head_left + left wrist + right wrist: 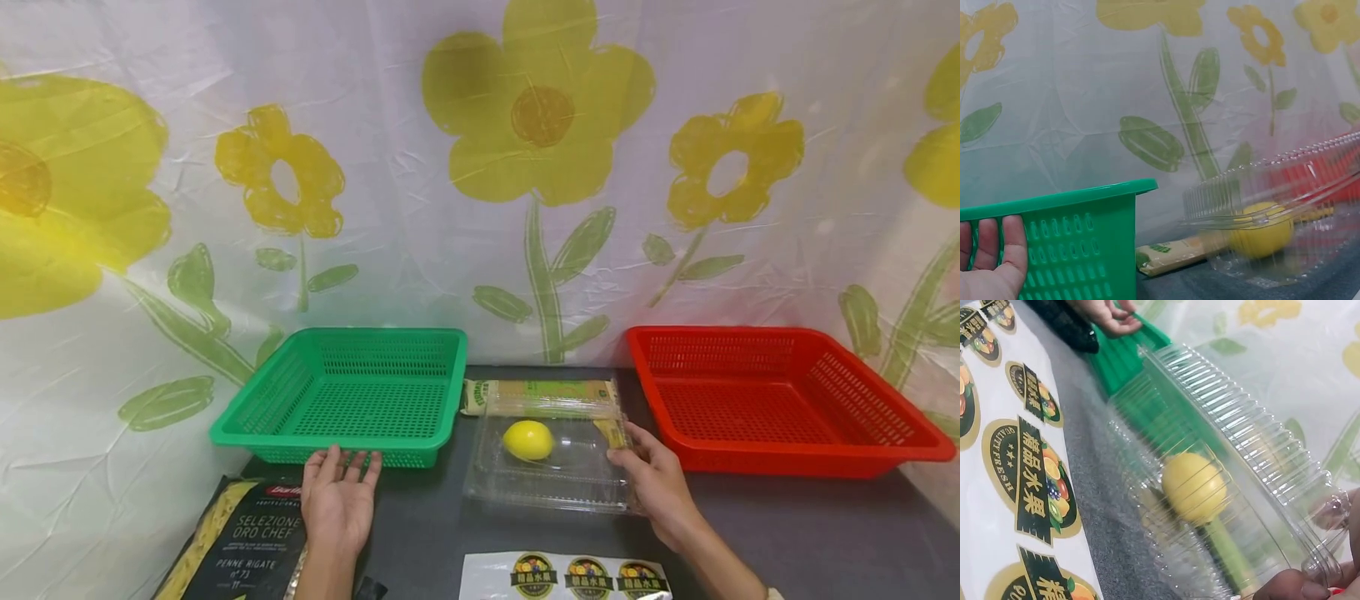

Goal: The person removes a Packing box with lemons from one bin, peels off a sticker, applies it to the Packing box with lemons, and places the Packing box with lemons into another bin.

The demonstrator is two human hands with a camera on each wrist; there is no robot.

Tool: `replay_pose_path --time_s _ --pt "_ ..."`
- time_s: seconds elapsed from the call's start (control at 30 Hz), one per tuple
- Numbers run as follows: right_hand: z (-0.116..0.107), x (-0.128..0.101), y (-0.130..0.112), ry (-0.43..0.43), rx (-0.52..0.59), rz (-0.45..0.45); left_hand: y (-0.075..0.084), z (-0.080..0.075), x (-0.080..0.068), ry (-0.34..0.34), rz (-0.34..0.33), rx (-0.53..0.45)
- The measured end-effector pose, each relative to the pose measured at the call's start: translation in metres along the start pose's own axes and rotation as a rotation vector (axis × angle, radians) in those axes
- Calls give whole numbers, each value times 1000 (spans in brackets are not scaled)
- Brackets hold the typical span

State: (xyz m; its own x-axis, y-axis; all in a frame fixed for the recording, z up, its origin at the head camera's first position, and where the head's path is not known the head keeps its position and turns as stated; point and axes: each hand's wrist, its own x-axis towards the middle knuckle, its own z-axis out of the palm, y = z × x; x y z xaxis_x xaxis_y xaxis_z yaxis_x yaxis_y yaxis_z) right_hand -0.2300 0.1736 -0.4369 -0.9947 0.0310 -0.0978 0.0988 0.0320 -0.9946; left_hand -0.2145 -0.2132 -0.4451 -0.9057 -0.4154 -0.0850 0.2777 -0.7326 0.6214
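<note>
In the head view my left hand (337,496) is palm up, its straight fingertips touching the front of the green basket (262,414) just under the rim. My right hand (656,479) pinches the right edge of a clear plastic clamshell box (555,496) between thumb and fingers. A yellow lemon (528,440) shows through the clear plastic. Near the gripped side, a slim yellow-green thing (1225,553) also shows through it. Beneath the left forearm lies a black bag of penne (251,542).
A red basket (787,462) stands at the right. Behind the clear box lies a long tan and green packet (555,389). A white sheet of round fruit stickers (491,575) lies at the front edge. The flowered cloth (397,250) closes off the back.
</note>
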Motion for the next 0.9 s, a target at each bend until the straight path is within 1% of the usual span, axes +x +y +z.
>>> replay_pose_path --time_s 0.17,0.3,0.43,0.57,0.67,0.77,0.83,0.9 --pt "-2 1 2 28 -24 23 -1 1 -1 -15 -9 8" --pt "-4 0 2 25 -52 25 0 2 -2 -7 -16 -2" --pt "-5 -1 0 25 -103 33 0 3 -4 28 -31 -21" --pt "-7 -2 -2 20 -163 40 0 5 -7 78 -54 -30" --pt "-10 -5 -4 38 -278 11 1 8 -11 109 -66 -26" --pt "-15 -10 -7 77 -457 -54 3 11 -17 139 -76 -42" --pt "-18 -14 -10 109 -567 -98 4 14 -21 142 -86 -59" --pt "-21 -19 -12 140 -663 -138 3 17 -26 131 -92 -49"
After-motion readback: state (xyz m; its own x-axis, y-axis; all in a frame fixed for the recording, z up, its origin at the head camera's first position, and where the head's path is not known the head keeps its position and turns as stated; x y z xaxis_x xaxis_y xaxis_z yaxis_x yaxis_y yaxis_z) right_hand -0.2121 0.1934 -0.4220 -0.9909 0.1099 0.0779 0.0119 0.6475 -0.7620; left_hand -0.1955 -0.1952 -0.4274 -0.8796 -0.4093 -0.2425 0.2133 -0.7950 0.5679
